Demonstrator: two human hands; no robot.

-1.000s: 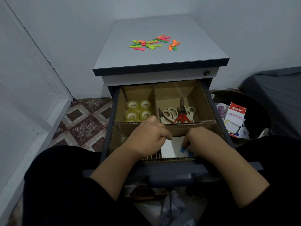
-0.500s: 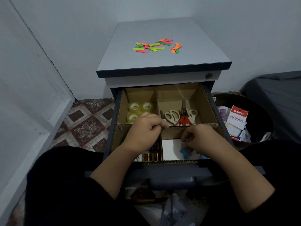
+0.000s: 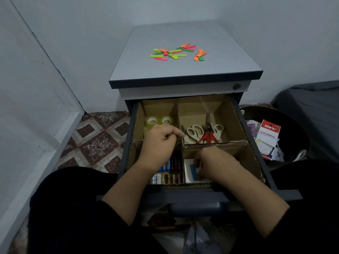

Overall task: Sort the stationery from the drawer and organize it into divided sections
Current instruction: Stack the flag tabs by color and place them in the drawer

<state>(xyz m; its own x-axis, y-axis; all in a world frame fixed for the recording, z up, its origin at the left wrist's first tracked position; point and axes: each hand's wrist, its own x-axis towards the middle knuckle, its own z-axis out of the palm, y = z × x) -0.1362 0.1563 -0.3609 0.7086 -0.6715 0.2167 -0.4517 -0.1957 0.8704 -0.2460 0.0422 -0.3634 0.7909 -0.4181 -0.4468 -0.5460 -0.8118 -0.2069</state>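
The cabinet's top drawer [image 3: 255, 143] stands open, split by cardboard dividers [image 3: 214, 146] into four sections. Tape rolls [image 3: 152, 121] lie back left, scissors [image 3: 203, 132] back right, batteries [image 3: 169, 177] front left. In the front right section a blue strip [image 3: 193, 172] lies on a white card [image 3: 188, 173]. My left hand [image 3: 159, 143] hovers over the left sections, its fingers curled over the top of the centre divider. My right hand [image 3: 216, 165] reaches into the front right section and pinches the blue strip. Loose neon strips [image 3: 176, 52] are scattered on the cabinet top [image 3: 220, 63].
A dark bin [image 3: 293, 129] to the right of the cabinet holds a red-and-white stationery packet [image 3: 267, 140] and other wrappers. A wall runs close along the left, above a patterned tile floor [image 3: 97, 142]. The drawer handle [image 3: 194, 208] is just below my wrists.
My left hand has moved back from the battery section to the centre divider, uncovering the batteries. My right hand has stayed in the front right section, shifting the blue strip slightly.
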